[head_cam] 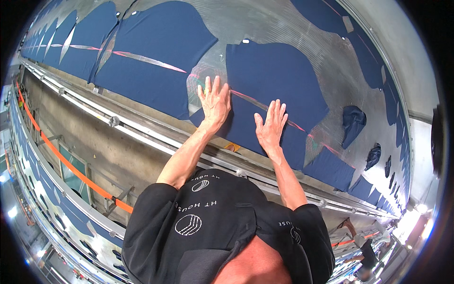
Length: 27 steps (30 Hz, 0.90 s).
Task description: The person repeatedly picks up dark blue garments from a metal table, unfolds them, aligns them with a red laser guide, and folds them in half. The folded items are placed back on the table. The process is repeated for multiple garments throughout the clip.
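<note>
My left hand (215, 103) lies palm down with its fingers slightly spread. It rests near the left edge of a cut navy fabric panel (273, 71) and the lower navy fabric piece (244, 122). A narrow slit showing pink lines runs between these two pieces. Further right, my right hand (271, 127) lies flat across the same slit, thumb out to the side. Neither hand grips anything. A small white tag (245, 41) sits at the panel's top edge. To the left lies another navy panel (152, 39) above a matching lower piece (142, 88).
The long table (283, 25) carries rows of navy pieces. Crumpled dark cloth pieces (354, 122) lie at right. A metal rail (152, 133) with knobs runs along the near edge. Behind are an orange strap (71, 165) and another laden table (81, 227). A person (369, 254) is at lower right.
</note>
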Each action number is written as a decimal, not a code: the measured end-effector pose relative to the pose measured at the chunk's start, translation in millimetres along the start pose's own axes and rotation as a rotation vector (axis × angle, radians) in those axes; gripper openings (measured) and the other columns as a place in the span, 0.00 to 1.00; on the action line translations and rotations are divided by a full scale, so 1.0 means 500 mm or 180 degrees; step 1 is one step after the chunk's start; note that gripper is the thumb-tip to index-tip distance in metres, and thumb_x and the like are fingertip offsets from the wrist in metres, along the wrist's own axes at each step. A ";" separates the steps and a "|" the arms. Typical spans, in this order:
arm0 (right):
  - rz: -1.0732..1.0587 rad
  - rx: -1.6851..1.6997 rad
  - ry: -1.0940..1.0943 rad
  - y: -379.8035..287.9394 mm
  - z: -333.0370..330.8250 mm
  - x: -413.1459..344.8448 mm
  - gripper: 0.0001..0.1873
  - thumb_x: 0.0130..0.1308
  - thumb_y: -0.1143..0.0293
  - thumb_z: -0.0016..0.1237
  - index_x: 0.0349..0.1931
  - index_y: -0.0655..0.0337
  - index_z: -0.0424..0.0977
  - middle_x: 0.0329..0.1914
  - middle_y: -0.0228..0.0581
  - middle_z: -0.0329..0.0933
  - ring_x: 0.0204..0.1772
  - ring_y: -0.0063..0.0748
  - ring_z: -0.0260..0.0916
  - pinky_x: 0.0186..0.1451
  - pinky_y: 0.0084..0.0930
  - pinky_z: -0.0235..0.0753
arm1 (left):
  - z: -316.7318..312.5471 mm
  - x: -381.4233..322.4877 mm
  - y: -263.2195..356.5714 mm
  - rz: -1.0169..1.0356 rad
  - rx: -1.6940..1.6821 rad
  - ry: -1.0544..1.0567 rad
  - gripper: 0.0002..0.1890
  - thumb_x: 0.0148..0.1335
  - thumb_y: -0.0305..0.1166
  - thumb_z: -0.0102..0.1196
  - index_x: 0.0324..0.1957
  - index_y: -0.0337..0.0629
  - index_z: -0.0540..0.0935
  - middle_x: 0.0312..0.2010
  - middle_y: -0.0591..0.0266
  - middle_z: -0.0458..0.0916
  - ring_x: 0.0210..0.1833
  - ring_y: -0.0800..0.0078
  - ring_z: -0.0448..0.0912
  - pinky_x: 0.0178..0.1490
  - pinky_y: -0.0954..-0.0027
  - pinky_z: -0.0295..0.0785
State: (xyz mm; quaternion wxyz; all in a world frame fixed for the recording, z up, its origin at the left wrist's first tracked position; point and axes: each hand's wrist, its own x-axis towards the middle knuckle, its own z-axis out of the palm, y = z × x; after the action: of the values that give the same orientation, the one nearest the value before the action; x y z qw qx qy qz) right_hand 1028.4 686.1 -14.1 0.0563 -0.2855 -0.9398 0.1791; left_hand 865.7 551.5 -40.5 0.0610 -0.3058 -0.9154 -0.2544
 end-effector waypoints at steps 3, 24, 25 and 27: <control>-0.0016 0.0077 0.0011 -0.004 -0.002 -0.003 0.40 0.75 0.47 0.40 0.73 0.72 0.50 0.79 0.61 0.45 0.83 0.61 0.31 0.80 0.58 0.31 | 0.003 0.011 0.006 -0.0288 -0.0311 0.0178 0.11 0.62 0.36 0.61 0.44 0.43 0.85 0.63 0.52 0.71 0.72 0.47 0.60 0.73 0.39 0.46; -0.0634 0.0295 -0.0182 -0.046 0.026 0.080 0.39 0.72 0.53 0.46 0.72 0.73 0.53 0.79 0.61 0.47 0.81 0.65 0.35 0.78 0.63 0.36 | 0.018 0.039 0.017 -0.0869 -0.0694 0.0724 0.06 0.56 0.34 0.63 0.32 0.44 0.84 0.53 0.62 0.77 0.66 0.56 0.67 0.69 0.49 0.51; -0.0710 0.0272 -0.0236 -0.050 0.030 0.092 0.39 0.73 0.51 0.43 0.73 0.72 0.52 0.79 0.60 0.46 0.82 0.64 0.34 0.78 0.62 0.35 | 0.018 0.039 0.016 -0.0875 -0.0695 0.0729 0.06 0.56 0.34 0.63 0.32 0.44 0.84 0.53 0.63 0.77 0.66 0.56 0.67 0.69 0.49 0.52; -0.0874 0.0239 -0.0337 -0.058 0.041 0.112 0.38 0.75 0.49 0.38 0.74 0.69 0.50 0.81 0.56 0.44 0.82 0.62 0.33 0.79 0.60 0.34 | 0.016 0.038 0.014 -0.0885 -0.0744 0.0746 0.06 0.56 0.34 0.62 0.32 0.44 0.84 0.53 0.63 0.78 0.65 0.57 0.68 0.69 0.50 0.52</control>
State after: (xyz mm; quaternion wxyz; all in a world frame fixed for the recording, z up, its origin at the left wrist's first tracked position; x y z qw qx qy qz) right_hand 962.7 688.6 -22.1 0.0413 -0.1420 -0.9643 0.2196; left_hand 854.9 570.6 -39.2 0.0954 -0.1500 -0.8997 -0.3986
